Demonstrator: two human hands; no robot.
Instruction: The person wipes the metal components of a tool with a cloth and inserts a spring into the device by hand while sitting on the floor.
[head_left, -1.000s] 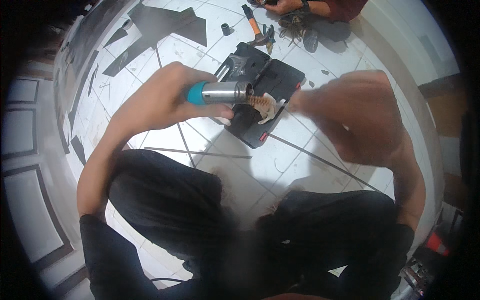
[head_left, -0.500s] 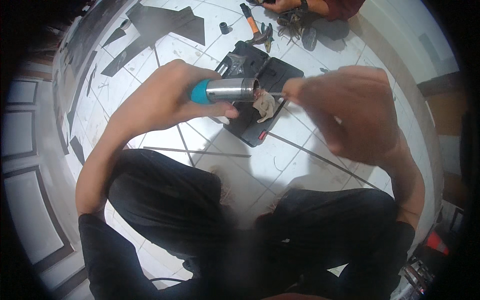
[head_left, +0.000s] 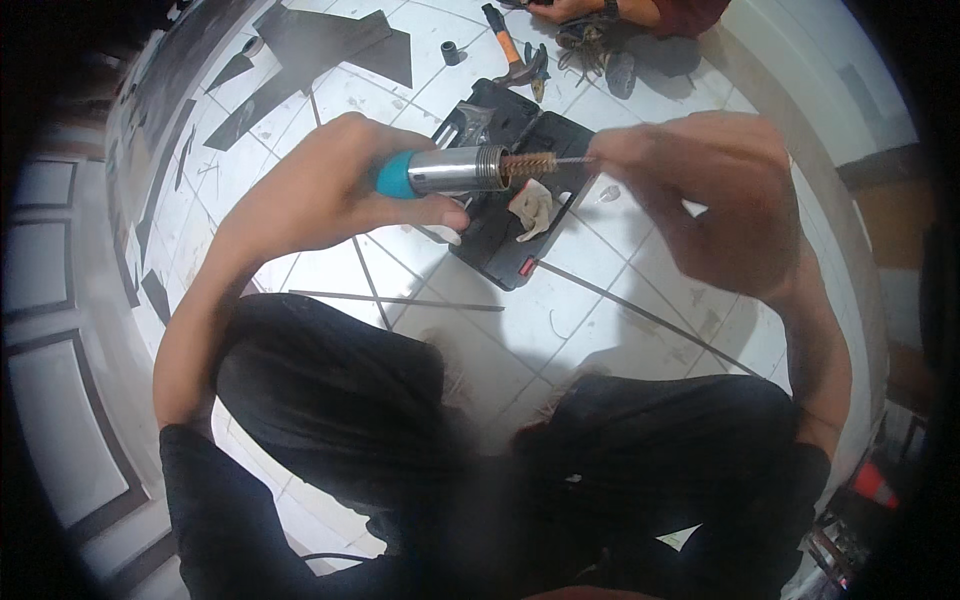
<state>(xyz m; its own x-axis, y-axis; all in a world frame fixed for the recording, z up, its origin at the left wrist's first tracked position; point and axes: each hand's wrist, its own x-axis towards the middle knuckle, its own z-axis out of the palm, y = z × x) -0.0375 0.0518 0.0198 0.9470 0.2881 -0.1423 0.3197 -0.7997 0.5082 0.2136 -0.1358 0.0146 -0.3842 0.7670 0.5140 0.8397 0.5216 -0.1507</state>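
My left hand [head_left: 320, 195] is closed round the teal body of a tool with a threaded metal barrel [head_left: 450, 171], held sideways above the floor with the barrel's end facing right. A slim twisted-wire tube brush [head_left: 532, 164] with brownish bristles is at the barrel's mouth; most of its bristles show outside, and whether the tip is inside cannot be made out. My right hand [head_left: 735, 190] pinches the brush's thin stem between thumb and fingers. Below the brush, a crumpled whitish cloth [head_left: 533, 212] lies on an open black tool case [head_left: 490, 255].
Beyond the case lie an orange-handled hammer [head_left: 508, 48], pliers [head_left: 540, 72] and a small dark cylinder [head_left: 450, 52]. Dark flat offcuts [head_left: 290, 60] are at far left, thin strips [head_left: 400, 301] on the white tiles. Another person's hand [head_left: 570, 10] is at the top edge.
My right hand has drawn the brush rightward, so its bristles now show outside the barrel. The left hand and the tool have shifted slightly left.
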